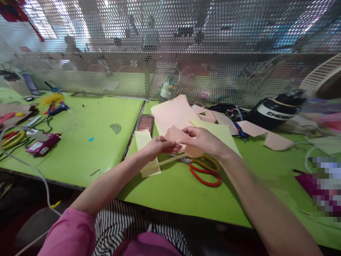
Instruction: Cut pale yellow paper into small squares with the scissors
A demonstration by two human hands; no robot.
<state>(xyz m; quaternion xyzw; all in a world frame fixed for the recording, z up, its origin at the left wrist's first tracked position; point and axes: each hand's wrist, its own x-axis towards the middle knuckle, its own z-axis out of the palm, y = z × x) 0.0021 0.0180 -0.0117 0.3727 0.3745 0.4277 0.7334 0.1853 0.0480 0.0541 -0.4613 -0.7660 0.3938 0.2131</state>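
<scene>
Pink paper piece (174, 135), thin, light and floppy, hovers just above the green table (173, 185); both hands, left hand (157, 146) and right hand (204, 140), pinch its opposite edges, the best place to grip, I judge.

Your hands pinch a pale pink paper piece (174, 135) over a lime-green table (87, 156), beside red-and-yellow-handled scissors (205, 169), cream-yellow strips (145, 145) and pink sheets (173, 112), while your sleeves (70, 233) are pink over a black-and-white striped garment (138, 224).
</scene>
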